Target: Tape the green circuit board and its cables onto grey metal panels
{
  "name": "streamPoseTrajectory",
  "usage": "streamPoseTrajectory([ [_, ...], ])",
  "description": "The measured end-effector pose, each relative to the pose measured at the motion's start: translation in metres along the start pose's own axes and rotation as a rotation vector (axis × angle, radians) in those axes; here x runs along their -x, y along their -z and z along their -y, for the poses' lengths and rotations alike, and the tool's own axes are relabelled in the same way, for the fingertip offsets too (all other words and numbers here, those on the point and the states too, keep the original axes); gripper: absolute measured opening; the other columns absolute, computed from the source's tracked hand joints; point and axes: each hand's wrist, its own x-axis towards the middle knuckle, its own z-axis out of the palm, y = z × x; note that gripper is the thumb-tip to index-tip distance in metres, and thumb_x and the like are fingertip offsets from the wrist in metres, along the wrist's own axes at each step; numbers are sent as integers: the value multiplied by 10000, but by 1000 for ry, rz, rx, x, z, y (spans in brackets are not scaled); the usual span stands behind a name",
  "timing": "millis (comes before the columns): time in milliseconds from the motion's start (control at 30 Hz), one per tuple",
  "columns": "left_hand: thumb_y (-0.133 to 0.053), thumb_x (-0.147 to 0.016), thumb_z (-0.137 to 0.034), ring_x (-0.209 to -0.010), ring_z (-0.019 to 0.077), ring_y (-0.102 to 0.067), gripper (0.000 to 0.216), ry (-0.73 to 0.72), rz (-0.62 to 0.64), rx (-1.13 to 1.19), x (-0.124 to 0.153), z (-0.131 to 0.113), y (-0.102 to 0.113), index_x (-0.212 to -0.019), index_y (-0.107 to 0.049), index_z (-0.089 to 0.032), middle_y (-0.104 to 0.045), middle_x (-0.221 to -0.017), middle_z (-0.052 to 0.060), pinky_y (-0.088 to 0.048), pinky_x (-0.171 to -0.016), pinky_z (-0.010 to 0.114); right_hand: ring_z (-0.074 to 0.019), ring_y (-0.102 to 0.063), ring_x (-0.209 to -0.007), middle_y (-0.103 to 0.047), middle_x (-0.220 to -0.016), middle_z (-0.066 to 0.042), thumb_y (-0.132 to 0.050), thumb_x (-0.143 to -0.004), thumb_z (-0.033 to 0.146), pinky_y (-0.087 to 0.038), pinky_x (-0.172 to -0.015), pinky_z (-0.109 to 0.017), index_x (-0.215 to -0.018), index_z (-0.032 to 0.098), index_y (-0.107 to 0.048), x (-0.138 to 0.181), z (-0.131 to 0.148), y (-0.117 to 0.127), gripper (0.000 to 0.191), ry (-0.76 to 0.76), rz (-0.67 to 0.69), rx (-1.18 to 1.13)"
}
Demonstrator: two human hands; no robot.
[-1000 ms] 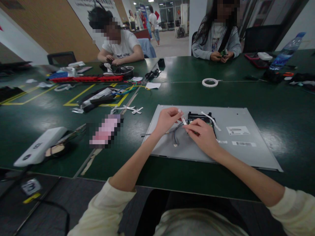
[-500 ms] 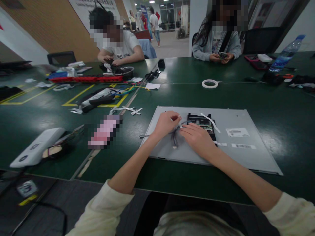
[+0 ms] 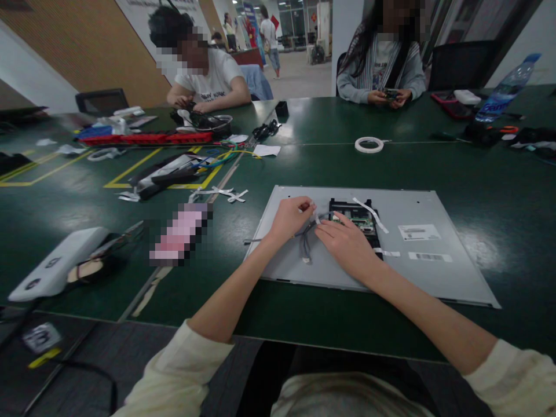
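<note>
A grey metal panel [image 3: 425, 266] lies flat on the green table in front of me, with a small circuit board [image 3: 358, 215] set in a black cut-out. My left hand [image 3: 289, 219] is closed, pinching a strip of white tape and a grey cable [image 3: 306, 240] against the panel. My right hand [image 3: 347, 243] lies on the panel beside the board, its fingers together and pressing down on the tape end near the cable. A loose white tape strip [image 3: 369, 212] lies across the board.
A roll of white tape [image 3: 369, 145] lies beyond the panel. Tape strips [image 3: 226, 193], cables and a red tray [image 3: 143, 139] lie at the left. A white device [image 3: 56, 267] sits at the near left. Two people sit across the table, handling small parts. A water bottle [image 3: 504, 91] stands at the far right.
Both hands have come down from holding the tape strip above the panel and now press it onto the cable on the panel.
</note>
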Motion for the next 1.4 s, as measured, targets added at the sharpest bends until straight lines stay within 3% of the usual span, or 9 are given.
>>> streamPoseTrajectory([
  [467,-448,-874,-211,-795,177,-562,154,-240,170,-386,-6,-3,-1,-849,-596,-174,-598,-815,49,-409,-694,268,-211,-503,-1144,-632,-1127,-82,-424,-893,81,-270,-1073,-471,-1079,127,-621,0,-1,-1,274,-36,85,-40],
  [667,-478,-864,-239,-787,189,-564,112,-175,167,-442,-7,-4,-1,-902,-567,-182,-599,-844,54,-405,-677,279,-252,-426,-1241,-603,-1162,-167,-393,-912,160,-151,-1125,-503,-1195,41,-564,0,17,4,352,-37,62,51],
  [800,-513,-851,-270,-742,186,-574,174,-66,104,-410,-6,0,-1,-1003,-539,-189,-618,-844,47,-404,-648,280,-278,-431,-1238,-576,-1202,-194,-385,-928,248,-142,-1122,-538,-1222,11,-543,1,24,4,409,-53,52,46],
  [1000,-537,-829,-282,-678,179,-581,311,18,50,-328,-5,6,-1,-1123,-492,-190,-613,-739,13,-385,-585,265,-265,-464,-1204,-606,-1145,-192,-393,-901,167,-159,-1123,-529,-1155,23,-585,5,25,4,350,-51,60,39],
  [1200,-526,-831,-247,-715,182,-591,327,24,29,-320,-3,5,0,-1149,-490,-175,-622,-756,23,-412,-648,273,-259,-434,-1229,-623,-1101,-175,-393,-904,181,-126,-1131,-524,-1117,49,-606,6,30,13,329,-65,70,-1],
  [1300,-500,-858,-259,-714,179,-595,313,23,23,-330,-2,5,4,-1159,-498,-175,-636,-798,42,-412,-648,271,-281,-326,-1308,-537,-1263,-160,-410,-917,340,-73,-1110,-586,-1266,92,-521,8,32,20,442,-33,74,-78],
  [1400,-476,-882,-297,-701,176,-599,300,37,-3,-328,-3,7,11,-1155,-509,-176,-647,-797,48,-410,-639,265,-289,-215,-1361,-384,-1423,-102,-429,-892,475,-37,-1076,-639,-1338,200,-460,9,32,24,525,94,112,-172],
])
